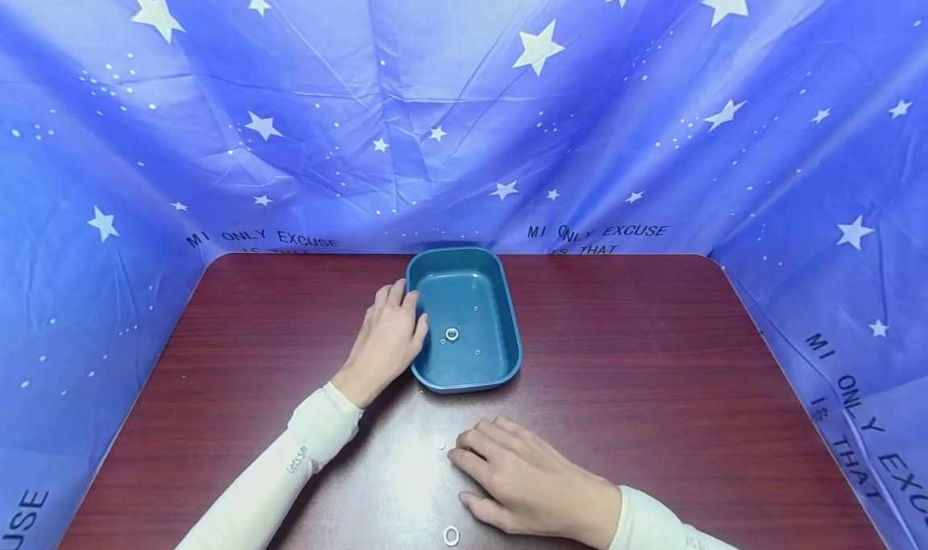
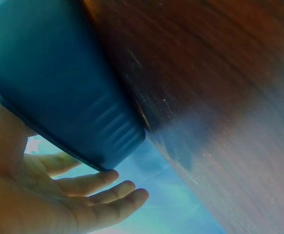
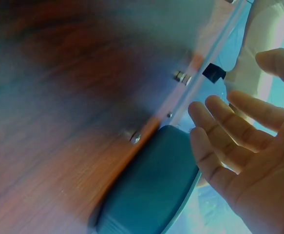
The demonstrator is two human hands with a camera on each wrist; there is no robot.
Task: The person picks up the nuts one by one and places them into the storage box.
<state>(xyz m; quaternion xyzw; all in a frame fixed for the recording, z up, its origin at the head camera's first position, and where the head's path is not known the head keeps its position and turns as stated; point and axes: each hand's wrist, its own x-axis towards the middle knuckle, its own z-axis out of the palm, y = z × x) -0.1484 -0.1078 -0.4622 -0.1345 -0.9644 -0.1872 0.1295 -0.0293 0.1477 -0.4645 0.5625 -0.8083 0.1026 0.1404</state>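
A blue-green rectangular tray stands on the table. My left hand rests on its left rim, thumb over the edge and fingers loosely spread; in the left wrist view the fingers lie along the rim without wrapping it. Inside the tray lie a ring-shaped metal nut and several tiny metal pieces. My right hand hovers palm down over the table, fingers relaxed, holding nothing. Beside its fingertips lies a small metal piece; a larger ring-shaped nut lies nearer the front.
Another tiny metal piece lies just in front of the tray. The dark red wooden table is bordered by blue star-printed cloth at the back and both sides. The left forearm crosses the table's left front.
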